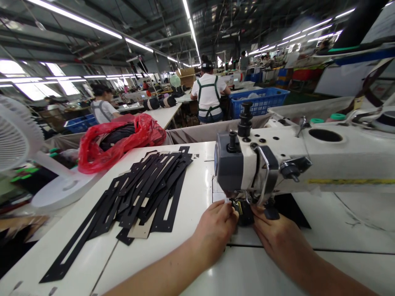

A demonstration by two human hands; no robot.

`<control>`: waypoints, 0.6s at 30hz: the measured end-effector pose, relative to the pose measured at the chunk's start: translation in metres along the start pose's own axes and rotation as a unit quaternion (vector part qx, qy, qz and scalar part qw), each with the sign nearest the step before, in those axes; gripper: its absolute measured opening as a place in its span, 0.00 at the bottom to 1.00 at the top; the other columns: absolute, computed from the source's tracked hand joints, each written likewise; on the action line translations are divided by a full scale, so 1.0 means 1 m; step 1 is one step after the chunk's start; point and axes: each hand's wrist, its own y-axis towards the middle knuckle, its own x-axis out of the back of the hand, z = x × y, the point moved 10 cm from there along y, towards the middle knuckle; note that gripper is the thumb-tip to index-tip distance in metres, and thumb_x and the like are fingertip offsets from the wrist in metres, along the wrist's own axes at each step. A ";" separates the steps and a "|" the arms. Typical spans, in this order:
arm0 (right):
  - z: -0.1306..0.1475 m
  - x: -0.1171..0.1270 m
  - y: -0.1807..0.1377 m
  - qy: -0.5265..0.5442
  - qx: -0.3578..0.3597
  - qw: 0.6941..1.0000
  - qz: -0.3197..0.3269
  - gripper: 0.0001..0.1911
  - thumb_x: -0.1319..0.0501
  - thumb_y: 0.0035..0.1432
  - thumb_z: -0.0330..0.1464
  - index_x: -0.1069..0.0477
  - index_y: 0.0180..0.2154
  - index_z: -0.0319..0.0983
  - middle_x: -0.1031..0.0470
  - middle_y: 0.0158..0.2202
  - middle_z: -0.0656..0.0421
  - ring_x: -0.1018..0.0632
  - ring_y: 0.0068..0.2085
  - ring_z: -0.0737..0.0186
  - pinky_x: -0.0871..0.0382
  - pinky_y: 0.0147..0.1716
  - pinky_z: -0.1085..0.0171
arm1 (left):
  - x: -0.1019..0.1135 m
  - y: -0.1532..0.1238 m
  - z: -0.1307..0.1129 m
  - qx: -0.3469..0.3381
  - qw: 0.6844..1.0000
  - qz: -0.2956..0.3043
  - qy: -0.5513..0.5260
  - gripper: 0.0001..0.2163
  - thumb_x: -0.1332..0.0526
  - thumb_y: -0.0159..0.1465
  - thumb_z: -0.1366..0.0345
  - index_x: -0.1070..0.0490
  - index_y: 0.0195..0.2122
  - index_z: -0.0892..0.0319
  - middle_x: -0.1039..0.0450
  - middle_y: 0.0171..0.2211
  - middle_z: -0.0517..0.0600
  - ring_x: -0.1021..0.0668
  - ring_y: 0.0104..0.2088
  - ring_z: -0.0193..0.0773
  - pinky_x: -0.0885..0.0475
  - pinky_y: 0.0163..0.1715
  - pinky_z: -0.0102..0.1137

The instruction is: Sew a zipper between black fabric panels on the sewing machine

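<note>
A white sewing machine (247,164) with a dark grey head stands in front of me. Beneath its needle area lies a small black piece (245,213) with a row of yellow marks. My left hand (216,226) is closed at the left of the presser foot, its thumb and fingers pinched together at the black piece's edge. From the right, my right hand (280,234) reaches under the head, fingers together against the same piece; its fingertips are partly hidden by the machine. Behind that hand a flat black sheet (293,209) lies on the table.
Left on the white table (197,246) is a loose pile of black slotted strips (151,189). Beyond it are a red plastic bag (120,139) and a white fan (18,135). Farther off, a person in a white shirt (210,94) sits near a blue crate (259,100).
</note>
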 end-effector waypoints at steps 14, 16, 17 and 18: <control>-0.014 -0.009 0.007 -0.025 0.010 1.000 -0.010 0.15 0.53 0.57 0.22 0.29 0.29 0.36 0.26 0.26 0.56 0.26 0.27 0.62 0.31 0.28 0.65 | -0.007 -0.001 0.010 0.012 0.999 0.015 -0.035 0.09 0.50 0.65 0.72 0.30 0.35 0.65 0.30 0.31 0.54 0.27 0.37 0.39 0.27 0.43 0.35; -0.016 -0.013 0.006 -0.026 0.009 1.000 0.000 0.14 0.52 0.57 0.21 0.29 0.29 0.35 0.26 0.26 0.56 0.26 0.27 0.62 0.31 0.28 0.65 | -0.008 -0.001 0.011 0.012 0.999 0.017 -0.042 0.09 0.50 0.65 0.72 0.30 0.34 0.65 0.31 0.30 0.53 0.27 0.36 0.39 0.27 0.43 0.35; -0.016 -0.014 0.005 -0.027 0.010 1.000 0.003 0.14 0.52 0.57 0.21 0.29 0.30 0.35 0.26 0.27 0.55 0.26 0.28 0.62 0.32 0.28 0.65 | -0.008 -0.001 0.012 0.013 0.999 0.019 -0.043 0.09 0.50 0.65 0.73 0.30 0.33 0.65 0.31 0.30 0.53 0.27 0.36 0.38 0.27 0.43 0.34; -0.016 -0.015 0.005 -0.030 0.011 0.999 0.003 0.14 0.52 0.57 0.21 0.29 0.30 0.35 0.26 0.27 0.55 0.26 0.28 0.61 0.32 0.29 0.65 | -0.008 -0.001 0.012 0.014 0.999 0.020 -0.044 0.09 0.49 0.64 0.73 0.30 0.33 0.65 0.31 0.30 0.53 0.27 0.35 0.38 0.27 0.42 0.34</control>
